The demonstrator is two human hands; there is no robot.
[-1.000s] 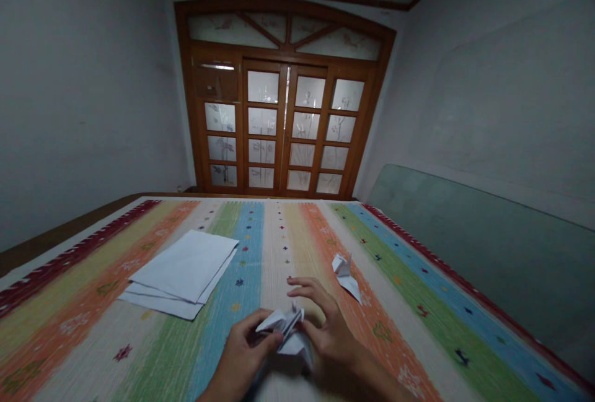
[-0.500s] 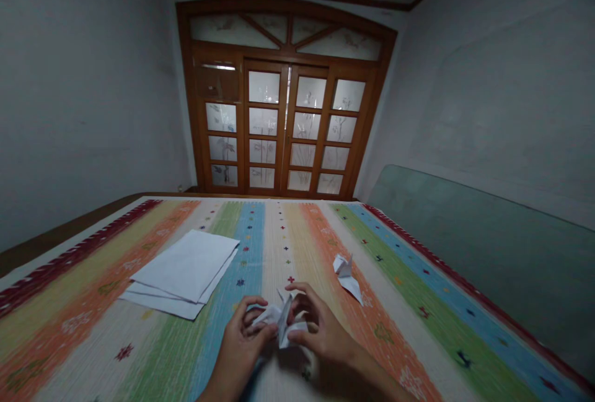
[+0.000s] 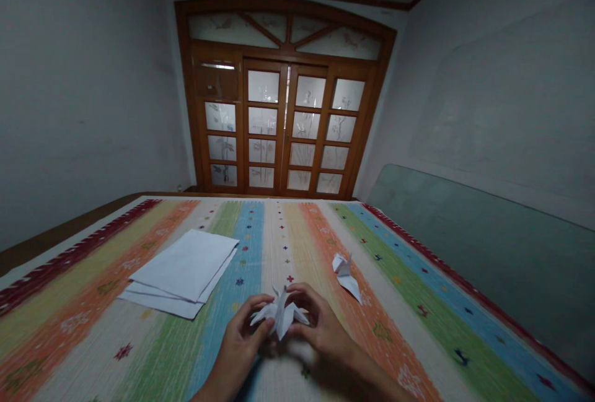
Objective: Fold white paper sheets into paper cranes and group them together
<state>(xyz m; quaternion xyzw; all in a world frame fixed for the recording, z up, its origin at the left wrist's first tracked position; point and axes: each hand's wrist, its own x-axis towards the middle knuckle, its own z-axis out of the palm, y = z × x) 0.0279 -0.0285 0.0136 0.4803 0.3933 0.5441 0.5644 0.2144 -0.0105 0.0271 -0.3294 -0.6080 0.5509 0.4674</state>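
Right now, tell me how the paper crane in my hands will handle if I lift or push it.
The folded white paper crane is probably very light for its size, being thin paper. Its slim pointed tips would likely bend under a firm pinch. Pushed on the cloth, its narrow folded body would probably tip over.

A loose stack of white paper sheets lies on a woven mat striped in red, orange, green, blue and cream. A small folded white paper crane sits well to its right. Beyond stand brown wooden double doors with frosted panes, and a pale green glass panel leans against the right wall.
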